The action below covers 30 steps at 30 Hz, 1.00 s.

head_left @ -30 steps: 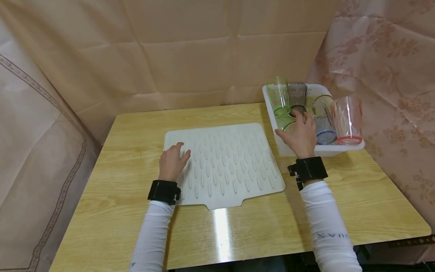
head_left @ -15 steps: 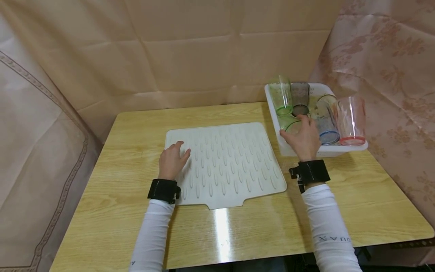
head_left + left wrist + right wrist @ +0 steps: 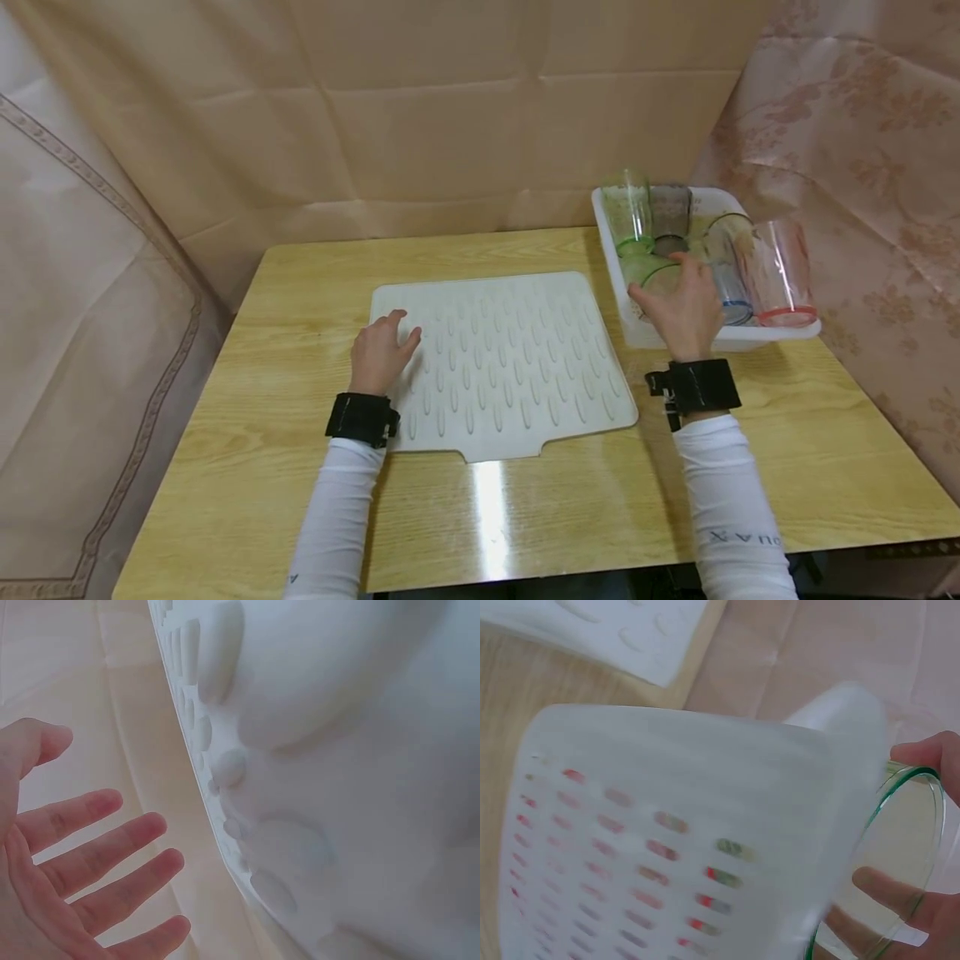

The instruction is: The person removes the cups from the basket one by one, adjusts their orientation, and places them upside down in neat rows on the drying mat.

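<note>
My right hand (image 3: 682,312) reaches into a white slotted basket (image 3: 641,333) and grips a green-tinted glass (image 3: 654,275) lying in it. In the right wrist view, the thumb is at the green rim of that glass (image 3: 904,825), and the fingers show through its clear wall. The basket's slotted side (image 3: 697,750) fills much of that view. My left hand (image 3: 377,354) is over the left part of a pale ridged mat (image 3: 498,358). Its fingers are spread and hold nothing; in the left wrist view they appear apart from the mat (image 3: 360,787).
Also in the basket are another green glass (image 3: 628,221), a grey glass (image 3: 670,221), a blue-based glass (image 3: 727,267) and a pink glass (image 3: 783,275). The basket stands at the back right of the wooden table (image 3: 300,333), right of the mat. Cloth (image 3: 450,150) hangs behind.
My right hand has drawn slightly nearer to me within the basket, onto the green glass. The left hand holds its place. The view has shifted a little.
</note>
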Each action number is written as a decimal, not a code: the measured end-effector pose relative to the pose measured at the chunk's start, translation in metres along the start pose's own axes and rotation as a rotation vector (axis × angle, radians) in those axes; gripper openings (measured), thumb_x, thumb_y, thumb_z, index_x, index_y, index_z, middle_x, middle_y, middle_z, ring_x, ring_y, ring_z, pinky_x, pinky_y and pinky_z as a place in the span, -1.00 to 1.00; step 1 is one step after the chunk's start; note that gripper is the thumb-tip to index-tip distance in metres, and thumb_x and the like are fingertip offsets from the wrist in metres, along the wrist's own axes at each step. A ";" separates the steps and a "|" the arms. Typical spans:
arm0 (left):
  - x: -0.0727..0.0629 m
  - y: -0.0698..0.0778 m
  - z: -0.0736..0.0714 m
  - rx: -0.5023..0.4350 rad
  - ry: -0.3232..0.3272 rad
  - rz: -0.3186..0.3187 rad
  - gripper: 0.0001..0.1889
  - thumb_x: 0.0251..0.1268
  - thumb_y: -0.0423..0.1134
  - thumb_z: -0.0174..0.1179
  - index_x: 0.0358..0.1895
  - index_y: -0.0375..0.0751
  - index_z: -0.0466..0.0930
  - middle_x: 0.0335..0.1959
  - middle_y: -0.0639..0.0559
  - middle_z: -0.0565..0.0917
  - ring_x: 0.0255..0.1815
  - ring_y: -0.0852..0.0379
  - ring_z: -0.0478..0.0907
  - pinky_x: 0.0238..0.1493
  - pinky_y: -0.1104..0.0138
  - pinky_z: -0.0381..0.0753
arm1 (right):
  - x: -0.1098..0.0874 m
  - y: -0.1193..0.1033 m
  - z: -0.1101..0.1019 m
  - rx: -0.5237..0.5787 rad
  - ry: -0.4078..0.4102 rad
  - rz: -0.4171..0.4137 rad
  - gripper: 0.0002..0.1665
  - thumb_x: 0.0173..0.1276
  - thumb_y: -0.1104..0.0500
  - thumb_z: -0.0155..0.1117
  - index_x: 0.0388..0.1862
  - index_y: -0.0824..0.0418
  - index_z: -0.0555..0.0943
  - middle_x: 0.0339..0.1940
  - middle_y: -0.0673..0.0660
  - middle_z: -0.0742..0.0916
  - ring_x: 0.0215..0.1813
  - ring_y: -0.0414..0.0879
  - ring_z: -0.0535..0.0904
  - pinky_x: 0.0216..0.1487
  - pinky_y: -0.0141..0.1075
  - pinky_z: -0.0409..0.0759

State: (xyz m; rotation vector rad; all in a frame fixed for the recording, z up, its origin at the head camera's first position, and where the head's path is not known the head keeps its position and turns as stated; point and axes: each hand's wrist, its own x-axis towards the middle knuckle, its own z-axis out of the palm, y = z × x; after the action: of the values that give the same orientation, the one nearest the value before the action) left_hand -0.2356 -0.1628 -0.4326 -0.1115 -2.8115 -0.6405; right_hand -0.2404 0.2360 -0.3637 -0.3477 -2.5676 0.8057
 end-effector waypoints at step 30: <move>0.004 0.003 -0.004 0.020 -0.014 0.012 -0.55 0.31 -0.12 0.21 0.14 -0.34 0.54 -0.11 -0.32 0.66 -0.19 -0.24 0.61 -0.08 -0.02 0.52 | -0.016 -0.029 -0.024 -0.020 0.185 -0.110 -0.24 0.01 -0.17 0.41 0.16 0.17 0.52 0.06 0.34 0.58 -0.06 0.40 0.51 -0.27 0.29 0.41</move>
State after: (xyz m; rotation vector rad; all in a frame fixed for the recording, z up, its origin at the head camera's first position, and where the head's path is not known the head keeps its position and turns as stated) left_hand -0.2385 -0.1623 -0.4266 -0.1301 -2.8280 -0.6114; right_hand -0.2185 0.2186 -0.3337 -0.2712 -2.4003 0.6753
